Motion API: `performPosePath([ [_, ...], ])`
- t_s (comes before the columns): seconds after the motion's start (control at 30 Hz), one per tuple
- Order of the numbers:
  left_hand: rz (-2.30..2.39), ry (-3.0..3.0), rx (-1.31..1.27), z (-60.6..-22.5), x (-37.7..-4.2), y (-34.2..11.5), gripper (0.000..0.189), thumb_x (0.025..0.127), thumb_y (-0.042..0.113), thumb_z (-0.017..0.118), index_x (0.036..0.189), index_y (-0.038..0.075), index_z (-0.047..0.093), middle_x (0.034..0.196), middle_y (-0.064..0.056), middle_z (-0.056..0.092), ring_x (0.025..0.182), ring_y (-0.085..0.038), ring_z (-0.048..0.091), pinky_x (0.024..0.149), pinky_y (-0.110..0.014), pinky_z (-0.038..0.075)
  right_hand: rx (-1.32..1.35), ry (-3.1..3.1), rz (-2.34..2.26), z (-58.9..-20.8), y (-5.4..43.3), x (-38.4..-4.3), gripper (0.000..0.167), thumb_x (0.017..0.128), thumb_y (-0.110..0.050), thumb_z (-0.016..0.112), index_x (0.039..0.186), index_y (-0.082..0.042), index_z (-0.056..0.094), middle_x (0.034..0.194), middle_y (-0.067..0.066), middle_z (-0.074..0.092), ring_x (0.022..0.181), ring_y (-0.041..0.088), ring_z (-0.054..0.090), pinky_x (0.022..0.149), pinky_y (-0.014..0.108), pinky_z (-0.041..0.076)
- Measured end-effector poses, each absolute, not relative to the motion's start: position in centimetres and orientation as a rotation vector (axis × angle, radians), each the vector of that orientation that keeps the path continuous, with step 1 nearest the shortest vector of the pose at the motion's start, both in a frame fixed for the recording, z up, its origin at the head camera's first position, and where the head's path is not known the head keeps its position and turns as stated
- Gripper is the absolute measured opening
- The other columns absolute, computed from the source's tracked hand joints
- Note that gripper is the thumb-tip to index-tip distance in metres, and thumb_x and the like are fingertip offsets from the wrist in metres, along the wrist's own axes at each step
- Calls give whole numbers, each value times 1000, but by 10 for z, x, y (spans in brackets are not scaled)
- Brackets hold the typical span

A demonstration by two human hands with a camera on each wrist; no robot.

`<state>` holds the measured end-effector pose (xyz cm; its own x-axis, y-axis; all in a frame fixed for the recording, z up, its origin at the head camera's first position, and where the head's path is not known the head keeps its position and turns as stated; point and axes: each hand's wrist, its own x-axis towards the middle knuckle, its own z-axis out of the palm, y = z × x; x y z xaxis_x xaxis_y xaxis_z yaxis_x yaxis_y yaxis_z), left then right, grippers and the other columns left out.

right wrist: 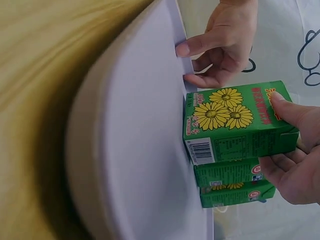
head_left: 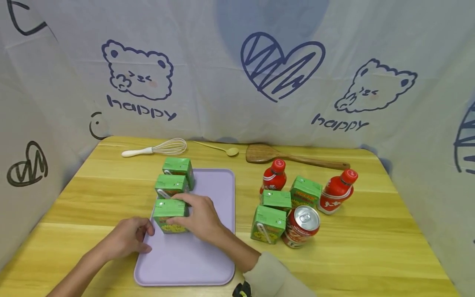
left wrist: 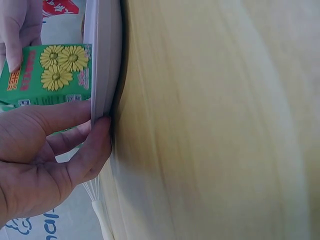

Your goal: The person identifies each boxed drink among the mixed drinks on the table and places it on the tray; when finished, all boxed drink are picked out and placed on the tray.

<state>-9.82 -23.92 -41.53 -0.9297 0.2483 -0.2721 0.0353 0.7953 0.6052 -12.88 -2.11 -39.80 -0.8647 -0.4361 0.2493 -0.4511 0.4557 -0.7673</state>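
Note:
My right hand [head_left: 202,216] grips a green drink carton [head_left: 170,225] near its top, thumb on the flower-printed front and fingers behind. The carton stands upright at the left side of the lilac tray [head_left: 193,264], its base at the tray floor in the right wrist view. Two more green cartons, a middle one [head_left: 171,183] and a far one [head_left: 179,165], stand behind it in a row along the same side. With thumb and fingers on either side of the rim, my left hand [left wrist: 45,155] pinches the tray's left edge beside the held carton.
Right of the tray stand three green cartons [head_left: 268,225], a red can [head_left: 301,227] and two red bottles [head_left: 335,194], grouped closely. Along the table's back edge lie a whisk [head_left: 156,147], a small yellow spoon [head_left: 231,152] and a wooden spatula [head_left: 263,154]. A drawn-on cloth [head_left: 208,82] hangs behind.

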Motion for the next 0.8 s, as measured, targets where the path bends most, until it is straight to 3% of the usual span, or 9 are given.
performPosePath([
  [0.33,874,2651,237,-417,-99,-239,33,62,2,83,85,6,60,68,-3,50,62,-14,46,52,-23,38,814,-2707,1260,-399,-31,-135,47,74,-33,78,117,-17,64,111,-3,69,100,3,62,81,15,46],
  [0.8,875,2644,261,-416,-100,-240,33,61,3,83,84,6,60,67,-2,51,61,-13,46,52,-23,39,818,-2798,1220,-392,-35,-136,54,77,-33,76,126,-17,59,124,-2,64,113,8,58,93,20,46],
])
